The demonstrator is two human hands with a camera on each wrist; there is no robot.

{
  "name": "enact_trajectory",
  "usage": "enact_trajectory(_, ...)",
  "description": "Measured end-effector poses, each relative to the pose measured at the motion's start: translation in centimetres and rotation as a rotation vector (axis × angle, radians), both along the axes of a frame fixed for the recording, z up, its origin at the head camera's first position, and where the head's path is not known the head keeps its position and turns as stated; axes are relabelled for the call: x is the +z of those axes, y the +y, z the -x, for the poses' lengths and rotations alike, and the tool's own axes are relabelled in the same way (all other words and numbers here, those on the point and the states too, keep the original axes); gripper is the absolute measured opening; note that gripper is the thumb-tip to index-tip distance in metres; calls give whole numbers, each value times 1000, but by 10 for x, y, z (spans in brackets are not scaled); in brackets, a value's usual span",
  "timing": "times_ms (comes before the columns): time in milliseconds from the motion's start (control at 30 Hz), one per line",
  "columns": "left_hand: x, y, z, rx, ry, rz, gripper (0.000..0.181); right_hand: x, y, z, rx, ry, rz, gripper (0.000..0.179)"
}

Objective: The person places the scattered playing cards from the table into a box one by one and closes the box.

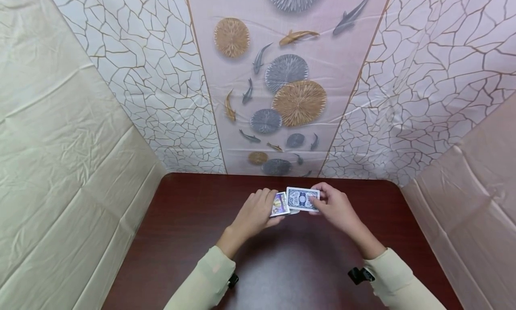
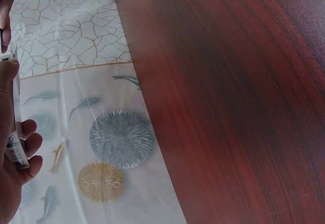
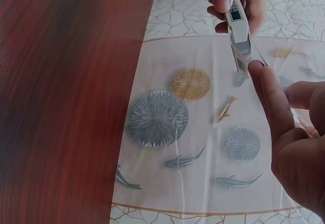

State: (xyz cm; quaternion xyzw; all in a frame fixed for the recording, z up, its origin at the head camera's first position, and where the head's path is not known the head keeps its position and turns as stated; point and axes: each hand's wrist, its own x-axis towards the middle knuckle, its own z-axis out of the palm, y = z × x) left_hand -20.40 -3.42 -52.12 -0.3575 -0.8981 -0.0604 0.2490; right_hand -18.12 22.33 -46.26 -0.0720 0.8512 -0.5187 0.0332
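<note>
My left hand (image 1: 255, 211) grips a playing card box (image 1: 279, 204) with a colourful printed face, fingers over the top and thumb underneath. A white flap (image 1: 294, 212) sticks out from its right end, and in the right wrist view the box (image 3: 237, 28) stands edge-on with that end open. My right hand (image 1: 337, 208) pinches blue-backed playing cards (image 1: 298, 198) by their right end, thumb on the patterned back. The left end of the cards overlaps the open end of the box in the head view. How many cards there are is hidden.
Both hands are above a dark red-brown wooden table (image 1: 181, 229). A patterned cloth (image 1: 278, 139) with fish and round motifs hangs behind its far edge. Beige cloth panels (image 1: 88, 175) flank the table on both sides. A small black device (image 1: 360, 275) sits at the right wrist.
</note>
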Motion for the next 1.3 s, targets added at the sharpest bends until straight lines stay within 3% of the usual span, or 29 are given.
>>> enact_trajectory(233,1,0,0,12,18,-2,75,3,2,0,35,-84,-20,24)
enact_trajectory(567,-2,2,-1,11,9,9,75,7,7,9,121,-211,83,26)
enact_trajectory(900,-2,2,0,20,10,13,75,7,10,8,111,-234,100,25)
enact_trajectory(1300,-1,5,-2,-9,-19,-1,76,9,9,20,191,-279,81,27)
